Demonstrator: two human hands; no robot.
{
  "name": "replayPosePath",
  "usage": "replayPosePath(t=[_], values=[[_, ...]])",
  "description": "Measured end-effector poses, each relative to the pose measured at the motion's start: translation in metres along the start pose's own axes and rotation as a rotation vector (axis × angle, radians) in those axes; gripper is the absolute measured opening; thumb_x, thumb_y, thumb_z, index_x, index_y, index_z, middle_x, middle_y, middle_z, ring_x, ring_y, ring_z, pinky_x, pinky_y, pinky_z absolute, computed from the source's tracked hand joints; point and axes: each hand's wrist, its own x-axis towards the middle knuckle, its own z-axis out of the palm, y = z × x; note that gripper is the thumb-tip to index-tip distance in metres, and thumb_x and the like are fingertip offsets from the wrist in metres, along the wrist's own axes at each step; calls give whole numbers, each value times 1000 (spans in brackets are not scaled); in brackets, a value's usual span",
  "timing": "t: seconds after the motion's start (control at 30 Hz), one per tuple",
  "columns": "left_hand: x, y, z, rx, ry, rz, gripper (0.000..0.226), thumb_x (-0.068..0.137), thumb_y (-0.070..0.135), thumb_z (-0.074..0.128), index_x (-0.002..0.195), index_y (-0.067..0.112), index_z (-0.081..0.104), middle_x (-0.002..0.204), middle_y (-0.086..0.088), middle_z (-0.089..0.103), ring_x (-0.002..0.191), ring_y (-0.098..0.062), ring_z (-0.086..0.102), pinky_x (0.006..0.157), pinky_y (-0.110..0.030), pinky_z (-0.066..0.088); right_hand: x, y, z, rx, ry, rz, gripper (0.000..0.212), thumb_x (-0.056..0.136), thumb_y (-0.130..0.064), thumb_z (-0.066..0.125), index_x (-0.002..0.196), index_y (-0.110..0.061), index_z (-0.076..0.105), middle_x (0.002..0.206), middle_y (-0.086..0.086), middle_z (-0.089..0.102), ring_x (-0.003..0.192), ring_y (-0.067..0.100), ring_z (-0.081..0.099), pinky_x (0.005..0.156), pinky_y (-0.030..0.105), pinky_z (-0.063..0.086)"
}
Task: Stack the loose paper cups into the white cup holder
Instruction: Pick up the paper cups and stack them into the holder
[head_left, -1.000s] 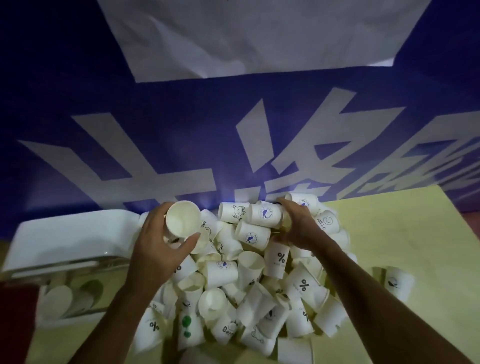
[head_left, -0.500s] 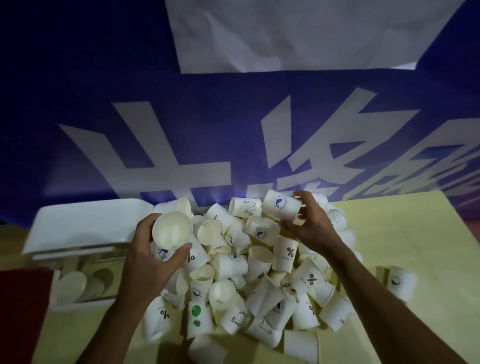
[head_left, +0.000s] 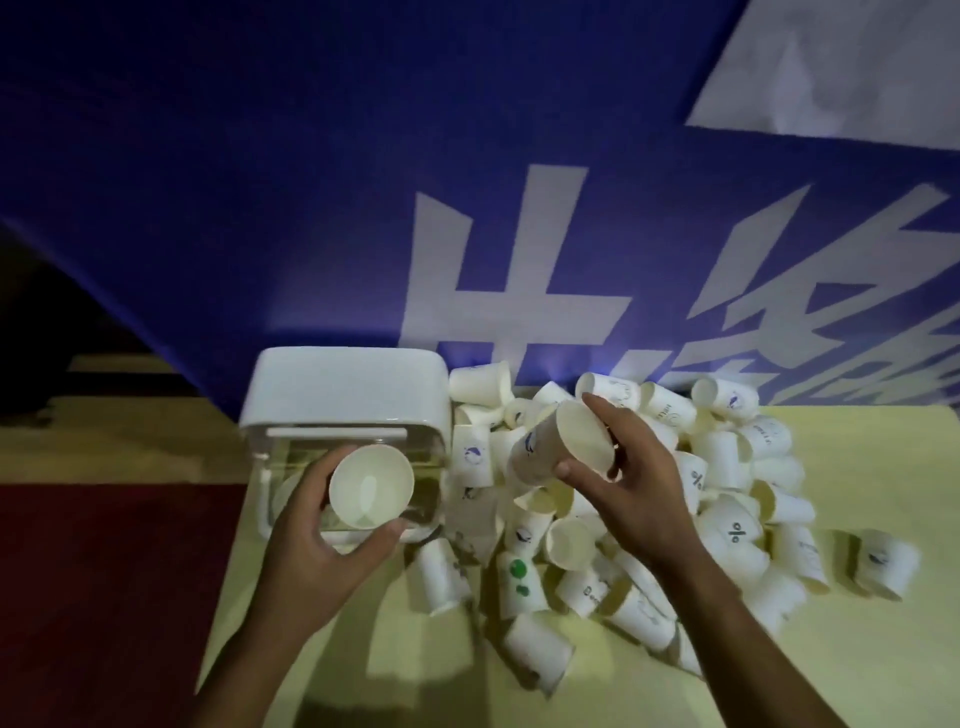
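Showing pale yellow table (head_left: 857, 670) | blue banner (head_left: 260, 182) behind | red floor (head_left: 104, 597) left

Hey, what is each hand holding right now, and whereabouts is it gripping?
The left hand holds a paper cup around its side wall. The right hand holds another cup by its rim end.
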Motion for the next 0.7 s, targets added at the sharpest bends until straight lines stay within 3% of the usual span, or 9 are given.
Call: replayPosePath(t=[0.17, 0.27, 0.33, 0.5, 0.7], values=[[-21, -45, -81, 49, 24, 9, 73, 69, 44, 81, 133, 16, 58, 132, 6, 60, 123, -18, 58, 97, -30, 48, -28, -36, 87, 67, -12, 42, 67, 82, -65, 65, 140, -33, 57, 133, -19, 60, 123, 7, 57, 96, 39, 55], [-30, -74, -121, 62, 32, -36, 76, 69, 44, 81, 137, 20, 56, 133, 8, 59, 123, -14, 57, 98, -25, 46, -44, -57, 140, 45, -42, 62, 70, 74, -65, 73, 136, -35, 58, 134, -20, 59, 123, 2, 56, 100, 28, 51], [-33, -89, -139, 57, 26, -74, 76, 69, 41, 82, 137, 26, 54, 134, 12, 59, 123, -11, 56, 97, -18, 44, -54, -69, 171, 17, -72, 78, 67, 73, -60, 80, 131, -35, 59, 128, -20, 62, 117, 0, 58, 92, 17, 49], [-19, -111, -145, 33, 1, -102, 74, 68, 18, 93, 132, 24, 55, 125, 13, 62, 114, -8, 60, 92, -21, 48, -70, -75, 213, -22, -102, 138, 60, 71, -44, 89, 123, -36, 61, 120, -19, 66, 109, 2, 61, 83, 11, 47], [12, -125, -121, 130, 2, -100, 73, 66, 25, 94, 127, 20, 55, 116, 11, 62, 101, -4, 56, 82, -4, 40, -83, -65, 222, -44, -93, 196, 63, 66, -57, 83, 123, -41, 61, 118, -22, 66, 104, 0, 62, 77, 9, 48]])
